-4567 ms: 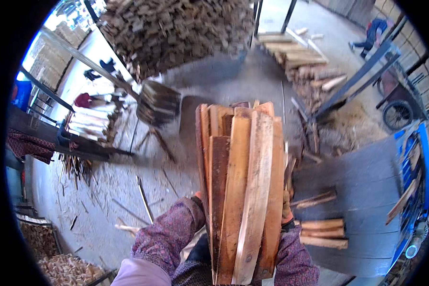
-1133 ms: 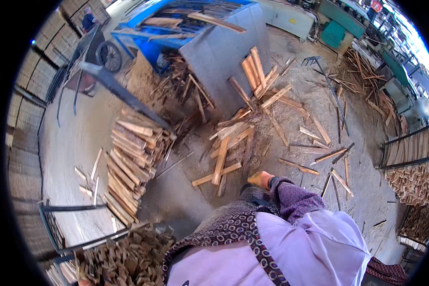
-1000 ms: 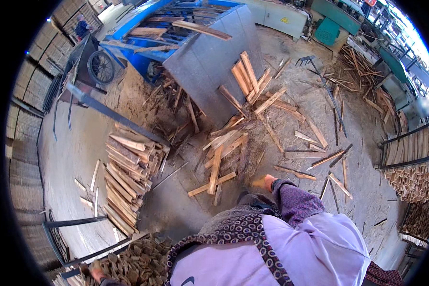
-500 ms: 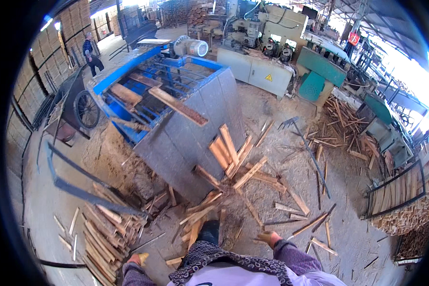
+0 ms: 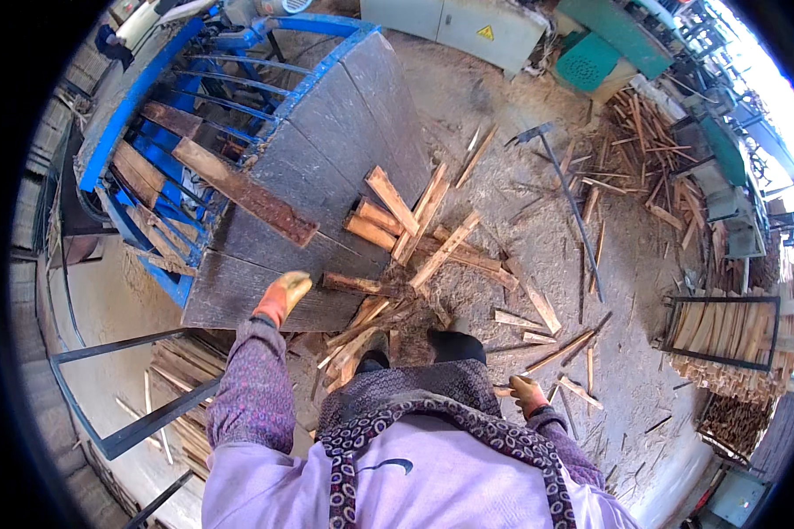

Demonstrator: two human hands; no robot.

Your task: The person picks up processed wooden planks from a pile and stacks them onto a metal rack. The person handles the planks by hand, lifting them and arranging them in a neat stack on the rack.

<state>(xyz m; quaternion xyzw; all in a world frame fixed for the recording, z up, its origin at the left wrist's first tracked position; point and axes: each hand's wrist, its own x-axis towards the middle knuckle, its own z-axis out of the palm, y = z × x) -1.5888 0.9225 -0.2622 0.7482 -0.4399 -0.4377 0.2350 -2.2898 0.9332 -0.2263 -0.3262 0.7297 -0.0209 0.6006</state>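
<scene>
My left hand (image 5: 282, 297), in an orange and yellow work glove, reaches forward over the dark side panel of a blue-framed metal bin (image 5: 318, 159). Its fingers are extended and hold nothing. A rough wooden board (image 5: 243, 189) lies across the bin's bars and overhangs the panel beyond this hand. Just right of the fingers, a short log piece (image 5: 355, 283) leans among stacked wood strips (image 5: 395, 208). Low at my right side, my gloved right hand (image 5: 528, 397) has loosely bent fingers, apart from the pile. A small wood end (image 5: 502, 391) shows beside its fingertips; contact is unclear.
A long-handled rake (image 5: 572, 203) lies on the floor at right. Loose strips (image 5: 538, 304) scatter around my feet. Angled black metal framing (image 5: 159, 428) stands at near left. A rack of wood slats (image 5: 723, 331) stands far right, below a scrap heap (image 5: 648, 141) and green machinery (image 5: 591, 62).
I have come closer to the bin, and the view has tilted down. My left hand has risen from low at my side to beside the panel. My right hand remains low.
</scene>
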